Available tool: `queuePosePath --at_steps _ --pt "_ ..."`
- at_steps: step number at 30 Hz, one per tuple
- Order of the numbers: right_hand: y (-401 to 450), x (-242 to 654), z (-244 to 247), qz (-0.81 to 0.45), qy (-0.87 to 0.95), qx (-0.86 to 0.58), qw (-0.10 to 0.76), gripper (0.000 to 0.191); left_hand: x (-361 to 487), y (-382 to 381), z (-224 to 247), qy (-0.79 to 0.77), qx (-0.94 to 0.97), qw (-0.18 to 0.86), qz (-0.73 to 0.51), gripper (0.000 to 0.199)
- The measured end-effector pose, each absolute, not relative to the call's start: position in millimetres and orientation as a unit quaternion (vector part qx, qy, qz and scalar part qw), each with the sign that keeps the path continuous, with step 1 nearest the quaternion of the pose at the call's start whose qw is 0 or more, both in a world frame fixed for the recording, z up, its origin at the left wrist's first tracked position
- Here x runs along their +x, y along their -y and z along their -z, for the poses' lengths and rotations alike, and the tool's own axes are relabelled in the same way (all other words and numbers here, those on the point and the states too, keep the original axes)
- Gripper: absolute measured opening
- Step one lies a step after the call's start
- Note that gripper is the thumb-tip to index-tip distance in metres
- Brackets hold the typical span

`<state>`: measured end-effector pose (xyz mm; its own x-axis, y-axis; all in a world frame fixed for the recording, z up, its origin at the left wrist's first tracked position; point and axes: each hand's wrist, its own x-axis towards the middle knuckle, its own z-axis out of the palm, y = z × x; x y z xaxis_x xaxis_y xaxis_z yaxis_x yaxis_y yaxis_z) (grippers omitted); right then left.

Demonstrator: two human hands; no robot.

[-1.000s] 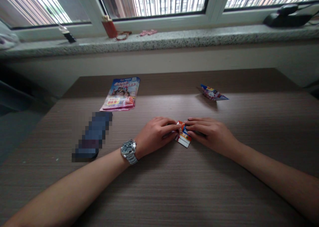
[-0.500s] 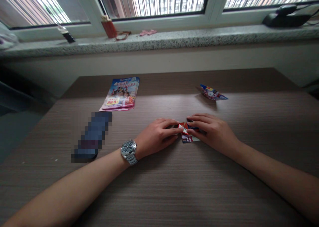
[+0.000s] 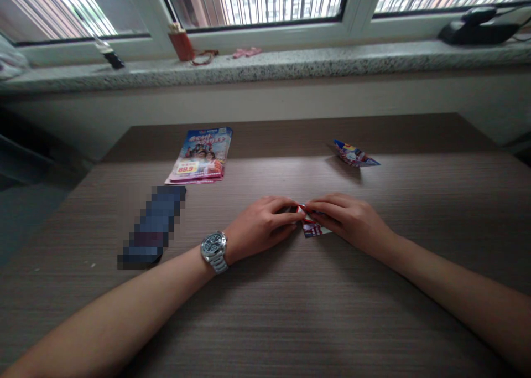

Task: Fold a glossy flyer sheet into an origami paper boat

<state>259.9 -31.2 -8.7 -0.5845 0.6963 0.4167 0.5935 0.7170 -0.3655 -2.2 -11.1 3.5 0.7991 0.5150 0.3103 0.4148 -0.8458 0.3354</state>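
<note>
Between my hands lies a small folded piece of printed paper (image 3: 314,230), red, white and dark, low on the table. My left hand (image 3: 267,221), with a metal watch (image 3: 214,250) on its wrist, pinches the paper's left end between thumb and fingers. From the other side my right hand (image 3: 346,217) presses its fingers together on the paper and covers much of it. Beyond that hand stands a folded paper shape (image 3: 354,155) with pointed ends, blue and multicoloured.
A stack of printed flyers (image 3: 201,154) lies at the back left of the brown table (image 3: 265,311). Nearer me is a dark, pixelated flat object (image 3: 153,226). On the stone windowsill (image 3: 315,62) are a red case (image 3: 181,45) and a black device (image 3: 477,29).
My right fingers have closed together and shifted slightly left over the folded paper, hiding its blue part. My left hand keeps its hold in the same place.
</note>
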Motion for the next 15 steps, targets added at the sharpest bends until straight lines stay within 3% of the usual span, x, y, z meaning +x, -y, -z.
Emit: queuePosePath --at_steps 9,15 --pt "30.8 263.8 4.6 -0.061 0.911 -0.341 0.225 0.027 -1.8 11.1 -3.3 -0.248 0.942 0.115 -0.194 0.029" --pt "30.6 259.4 4.0 -0.038 0.905 -0.351 0.236 0.021 -1.1 10.9 -3.3 -0.238 0.945 0.104 -0.200 0.029"
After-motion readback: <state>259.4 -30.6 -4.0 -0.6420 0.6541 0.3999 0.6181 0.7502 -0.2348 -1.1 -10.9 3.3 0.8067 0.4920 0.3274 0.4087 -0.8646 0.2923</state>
